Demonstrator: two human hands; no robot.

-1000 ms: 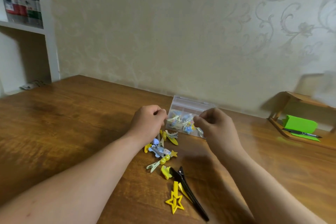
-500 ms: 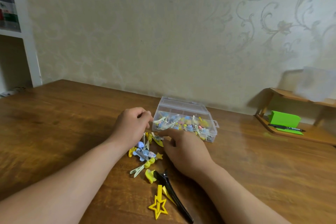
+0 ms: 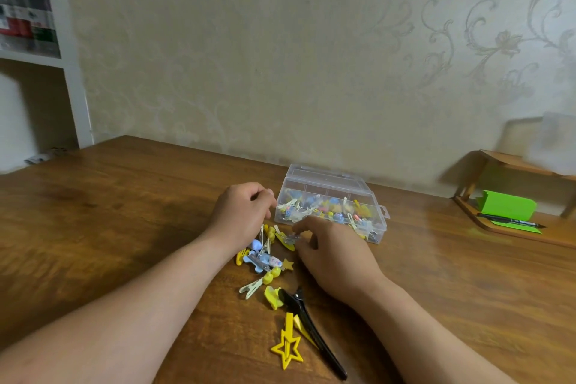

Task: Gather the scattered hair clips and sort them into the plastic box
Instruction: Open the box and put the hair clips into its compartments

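wooden table (image 3: pixel 124 212), right hand (image 3: pixel 333 256) pinching hair clip (image 3: pixel 291 239)

Box (image 3: pixel 333 193) on surface (image 3: pixel 124 212) near back wall (image 3: pixel 280 56), centre-right, boxed clips (image 3: pixel 327 212) inside. Loose clips (image 3: pixel 265 262) piled on surface just before box, toward its left. Left hand (image 3: pixel 243 212) over pile's far end, beside box's left corner. Right hand (image 3: pixel 333 256) right of pile, before box, fingers (image 3: pixel 304 225) at pile's far edge. Long clip (image 3: pixel 311 330) and star clip (image 3: pixel 288 349) nearest camera, touching, star on left. Small stand (image 3: pixel 505 158) far right by wall, pad (image 3: pixel 505 206) and pen (image 3: pixel 511 221) on its base, pen before pad. Shelves (image 3: pixel 71 87) far left.
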